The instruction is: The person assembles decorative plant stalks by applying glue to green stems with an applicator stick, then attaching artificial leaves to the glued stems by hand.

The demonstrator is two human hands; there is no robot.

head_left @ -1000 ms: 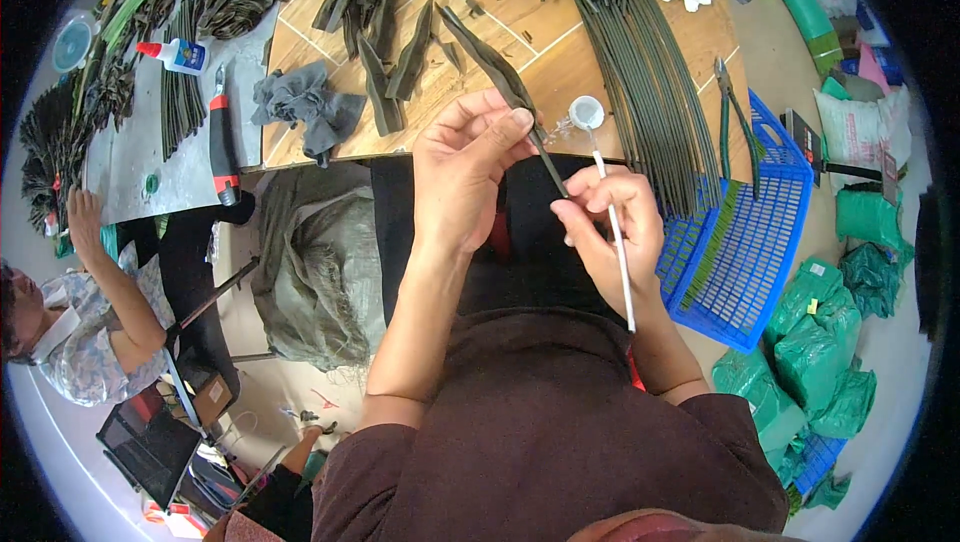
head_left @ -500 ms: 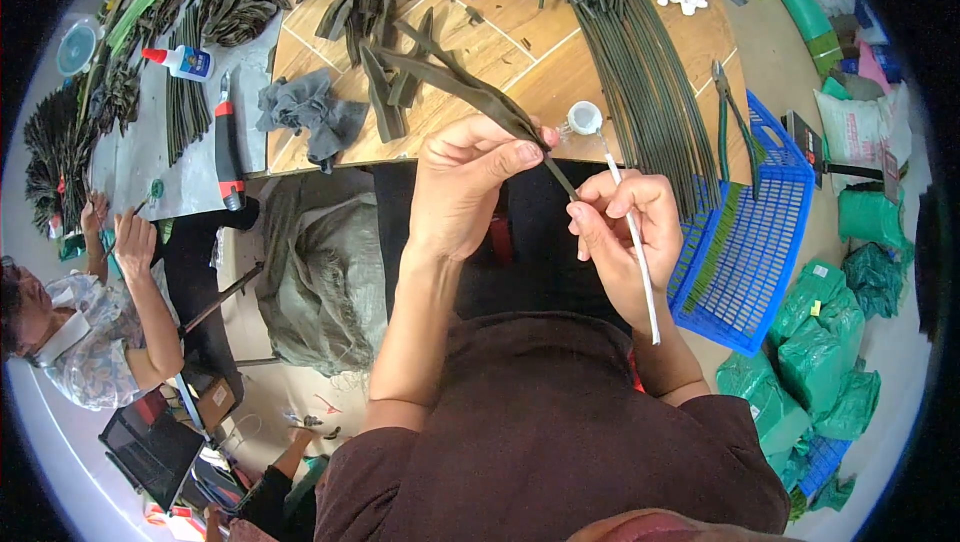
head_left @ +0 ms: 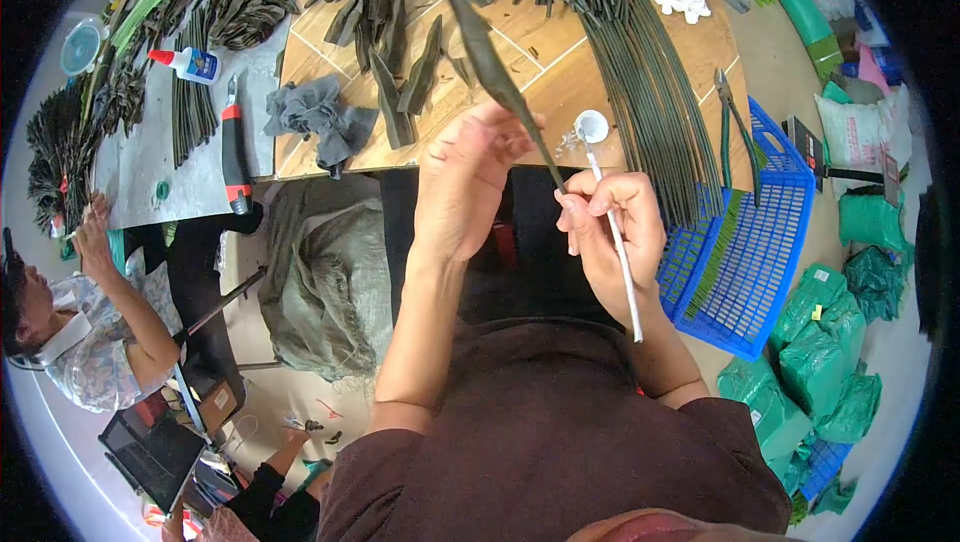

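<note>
My right hand [head_left: 622, 227] pinches the thin lower end of a long dark green artificial leaf [head_left: 492, 64]. A slim white stick [head_left: 625, 277] also lies between its fingers, with its upper end close to a small white cup [head_left: 591, 126] on the table. The leaf rises up and to the left, its broad blade over the tabletop. My left hand [head_left: 462, 187] is beside the leaf, palm turned toward it and fingers loosely apart, slightly blurred; some fingertips pass behind the blade.
Loose leaves [head_left: 390, 102], a grey cloth [head_left: 318, 120] and a bundle of dark stems [head_left: 650, 92] lie on the wooden table [head_left: 545, 37]. Pliers [head_left: 735, 132] rest by a blue basket [head_left: 745, 262]. A glue bottle [head_left: 190, 65] and a cutter [head_left: 234, 147] lie left. A co-worker [head_left: 95, 332] sits at left.
My left hand has loosened its pinch on the leaf and opened. The leaf now stands steeper, held by my right hand, which has shifted slightly left with the stick. The co-worker's hands have moved.
</note>
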